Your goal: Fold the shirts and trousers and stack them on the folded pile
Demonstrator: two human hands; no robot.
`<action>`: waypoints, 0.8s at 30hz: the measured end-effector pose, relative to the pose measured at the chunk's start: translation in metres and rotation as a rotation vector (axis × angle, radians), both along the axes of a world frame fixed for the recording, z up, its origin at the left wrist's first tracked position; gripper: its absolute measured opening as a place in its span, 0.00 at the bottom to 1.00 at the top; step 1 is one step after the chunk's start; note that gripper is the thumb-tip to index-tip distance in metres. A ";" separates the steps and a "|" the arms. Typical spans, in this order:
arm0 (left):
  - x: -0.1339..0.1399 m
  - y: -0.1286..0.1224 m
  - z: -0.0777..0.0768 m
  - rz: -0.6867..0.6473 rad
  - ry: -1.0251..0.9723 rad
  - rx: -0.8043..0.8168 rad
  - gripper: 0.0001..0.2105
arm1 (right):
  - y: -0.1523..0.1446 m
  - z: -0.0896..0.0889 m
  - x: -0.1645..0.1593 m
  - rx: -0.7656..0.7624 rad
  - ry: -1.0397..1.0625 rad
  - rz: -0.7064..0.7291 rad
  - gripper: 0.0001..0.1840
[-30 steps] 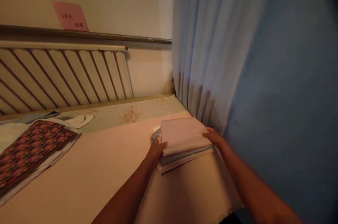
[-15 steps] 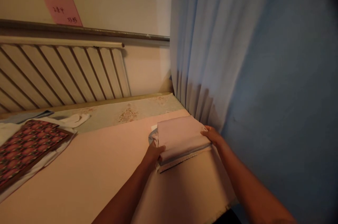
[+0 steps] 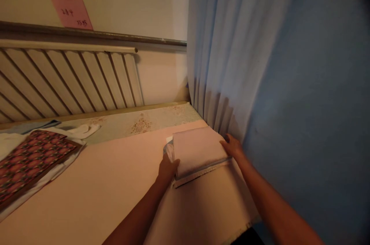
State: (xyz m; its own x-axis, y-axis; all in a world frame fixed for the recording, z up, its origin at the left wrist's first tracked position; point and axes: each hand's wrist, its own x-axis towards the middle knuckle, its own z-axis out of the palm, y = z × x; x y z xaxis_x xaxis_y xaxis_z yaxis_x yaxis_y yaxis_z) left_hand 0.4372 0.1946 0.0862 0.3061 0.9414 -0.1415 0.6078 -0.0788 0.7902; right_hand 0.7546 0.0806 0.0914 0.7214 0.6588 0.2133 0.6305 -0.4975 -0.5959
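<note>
From my end of the link, the blue curtain (image 3: 222,44) fills the right of the view, its far side fading into a dark corner. The pink-covered desk (image 3: 121,168) spreads beside it, cut off at the bottom. A radiator (image 3: 72,79) and a red-patterned cloth (image 3: 31,160) stand and lie at left, both cropped by the frame. The folded cloth pile (image 3: 199,150) is on or just above the desk, near the curtain and between both hands; over the last second its pink top layer has settled, leaving a thinner grey-blue band at the near edge, so I judge the pile flatter and neater. The left hand (image 3: 167,168) grips its left end, thumb over the edge, the other fingers hidden. The right hand (image 3: 232,146) is at its right end, thumb and forefinger parted; I can't tell whether it pinches. Smallest, a white tab (image 3: 169,139) pokes out by the pile's left end, mostly covered.
</note>
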 end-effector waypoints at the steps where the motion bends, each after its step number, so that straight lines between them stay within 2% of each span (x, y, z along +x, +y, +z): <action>1: -0.002 0.000 0.002 0.009 0.019 0.029 0.21 | 0.000 0.005 0.000 0.008 -0.023 -0.030 0.33; 4: -0.008 0.000 0.009 0.084 0.064 0.123 0.24 | 0.006 0.019 -0.007 0.103 -0.158 -0.029 0.32; 7: -0.003 -0.004 0.017 0.132 0.134 0.362 0.25 | 0.017 0.025 -0.026 0.200 -0.358 0.146 0.28; 10: 0.020 -0.015 0.020 -0.046 0.184 0.691 0.23 | 0.029 0.024 -0.052 0.172 -0.498 0.335 0.26; 12: 0.042 -0.021 0.020 -0.164 0.206 0.813 0.23 | 0.034 0.022 -0.068 0.110 -0.562 0.412 0.25; 17: 0.081 -0.015 0.004 -0.302 0.308 0.876 0.22 | 0.043 0.006 -0.088 -0.056 -0.641 0.441 0.24; 20: 0.083 -0.003 -0.013 -0.337 0.359 0.862 0.24 | 0.049 -0.013 -0.087 -0.135 -0.658 0.415 0.26; 24: 0.078 0.004 -0.032 -0.313 0.354 0.887 0.27 | 0.053 -0.033 -0.084 -0.162 -0.673 0.370 0.27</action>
